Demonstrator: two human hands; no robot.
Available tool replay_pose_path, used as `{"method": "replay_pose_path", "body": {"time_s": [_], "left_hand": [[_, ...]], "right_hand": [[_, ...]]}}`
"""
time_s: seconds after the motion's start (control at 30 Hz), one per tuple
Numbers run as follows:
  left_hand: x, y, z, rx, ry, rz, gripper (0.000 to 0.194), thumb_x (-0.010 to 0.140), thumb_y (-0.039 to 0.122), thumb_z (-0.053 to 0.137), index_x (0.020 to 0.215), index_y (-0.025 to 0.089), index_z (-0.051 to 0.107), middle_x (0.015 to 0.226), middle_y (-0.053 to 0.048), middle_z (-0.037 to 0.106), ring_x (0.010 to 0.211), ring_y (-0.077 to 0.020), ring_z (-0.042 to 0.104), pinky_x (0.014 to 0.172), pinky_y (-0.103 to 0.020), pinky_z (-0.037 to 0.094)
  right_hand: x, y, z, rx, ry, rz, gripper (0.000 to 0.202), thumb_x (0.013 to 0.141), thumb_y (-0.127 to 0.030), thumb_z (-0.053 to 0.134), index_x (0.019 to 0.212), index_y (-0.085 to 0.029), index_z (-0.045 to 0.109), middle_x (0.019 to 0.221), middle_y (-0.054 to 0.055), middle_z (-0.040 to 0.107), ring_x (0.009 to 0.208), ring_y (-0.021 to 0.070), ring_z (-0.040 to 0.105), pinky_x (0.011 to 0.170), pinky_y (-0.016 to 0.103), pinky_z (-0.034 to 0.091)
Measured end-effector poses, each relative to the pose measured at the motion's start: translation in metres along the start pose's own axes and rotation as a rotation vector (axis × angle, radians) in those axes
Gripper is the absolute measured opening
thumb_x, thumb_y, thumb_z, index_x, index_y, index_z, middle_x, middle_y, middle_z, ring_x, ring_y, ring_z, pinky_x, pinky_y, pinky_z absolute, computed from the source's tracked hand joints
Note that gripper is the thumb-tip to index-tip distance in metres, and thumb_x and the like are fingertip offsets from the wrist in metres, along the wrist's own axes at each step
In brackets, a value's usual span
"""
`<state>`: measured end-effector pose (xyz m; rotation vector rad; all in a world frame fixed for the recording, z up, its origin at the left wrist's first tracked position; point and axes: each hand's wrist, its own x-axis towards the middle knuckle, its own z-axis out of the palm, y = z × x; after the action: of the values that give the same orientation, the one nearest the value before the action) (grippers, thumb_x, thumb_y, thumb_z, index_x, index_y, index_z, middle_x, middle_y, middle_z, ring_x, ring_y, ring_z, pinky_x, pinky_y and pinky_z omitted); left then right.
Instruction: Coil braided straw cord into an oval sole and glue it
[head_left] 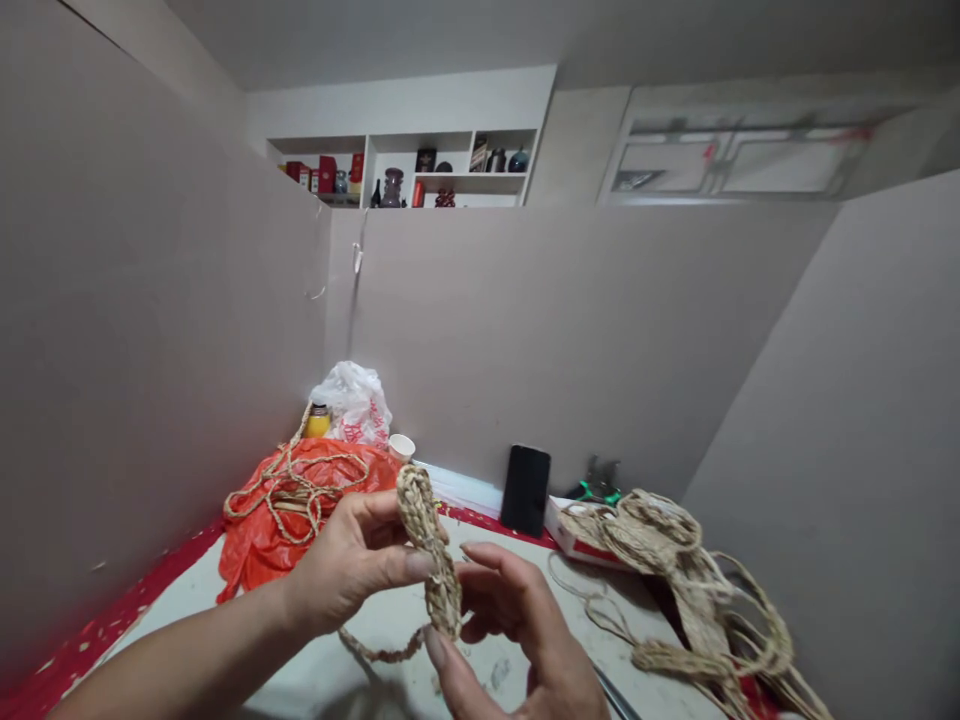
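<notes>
In the head view, a thick piece of braided straw cord (430, 530) stands nearly upright above the table, coiled or layered flat. My left hand (341, 560) is closed on its upper half, thumb on the near side and fingers behind. At the lower end, my right hand (529, 630) pinches with its thumb against the braid; its index finger is raised and bent, and the other fingers curl behind. A loose tail of braided cord (379, 655) curves down to the left over the white tabletop (300, 670).
Left, a long braided cord (330, 485) lies on a red plastic bag (247, 560), near a white bag (352, 395), yellow jar (318, 422) and paper cup (402, 447). A phone (526, 490) leans behind. Right: green-handled pliers (600, 492), heaped cords (667, 530), a metal tool (615, 692).
</notes>
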<state>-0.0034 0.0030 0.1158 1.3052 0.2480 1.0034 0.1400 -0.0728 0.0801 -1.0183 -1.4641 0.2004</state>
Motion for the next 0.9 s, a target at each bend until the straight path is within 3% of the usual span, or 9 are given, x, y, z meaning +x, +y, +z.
{"method": "replay_pose_path", "body": {"time_s": [0.2,0.47,0.6,0.77,0.9], "left_hand": [[0.0000,-0.0005,-0.0004,-0.021,-0.006,-0.004,0.019,0.069,0.025,0.079,0.080,0.013,0.070,0.074,-0.002,0.063,0.068,-0.0119,0.057,0.066,-0.023,0.046],[-0.0009,0.0026,-0.0026,-0.015,0.007,0.012,0.022,0.068,0.029,0.079,0.081,0.013,0.070,0.072,-0.001,0.059,0.066,-0.0113,0.054,0.065,-0.023,0.046],[-0.0017,0.0054,-0.0019,-0.015,-0.005,0.033,0.025,0.067,0.032,0.080,0.079,0.013,0.069,0.072,-0.001,0.056,0.065,-0.0110,0.052,0.062,-0.022,0.044],[-0.0025,0.0070,-0.0002,-0.013,-0.016,0.024,0.024,0.067,0.032,0.079,0.078,0.013,0.069,0.070,0.000,0.055,0.063,-0.0101,0.050,0.060,-0.021,0.043],[-0.0010,0.0037,-0.0004,-0.028,0.008,0.002,0.024,0.067,0.031,0.080,0.082,0.014,0.070,0.071,0.000,0.057,0.065,-0.0108,0.052,0.063,-0.022,0.044]], "right_hand": [[-0.0013,0.0009,0.0011,-0.019,-0.025,0.022,0.050,0.073,-0.022,0.062,0.119,-0.032,0.044,0.090,-0.002,0.067,0.067,0.0162,0.064,0.061,0.031,0.052],[-0.0015,0.0071,0.0069,0.141,-0.089,0.106,0.050,0.070,-0.019,0.060,0.116,-0.027,0.044,0.084,-0.002,0.068,0.068,0.0151,0.066,0.054,0.023,0.050],[-0.0016,0.0051,0.0070,0.178,-0.097,0.073,0.050,0.070,-0.015,0.060,0.116,-0.026,0.045,0.083,0.000,0.070,0.067,0.0157,0.067,0.055,0.024,0.051],[-0.0022,0.0022,0.0058,0.184,-0.106,0.049,0.053,0.068,-0.011,0.060,0.116,-0.027,0.047,0.083,-0.001,0.071,0.071,0.0158,0.068,0.055,0.021,0.051],[-0.0017,0.0004,0.0063,0.193,-0.126,0.112,0.052,0.067,-0.012,0.060,0.114,-0.029,0.049,0.084,-0.003,0.072,0.071,0.0136,0.067,0.057,0.019,0.049]]}}
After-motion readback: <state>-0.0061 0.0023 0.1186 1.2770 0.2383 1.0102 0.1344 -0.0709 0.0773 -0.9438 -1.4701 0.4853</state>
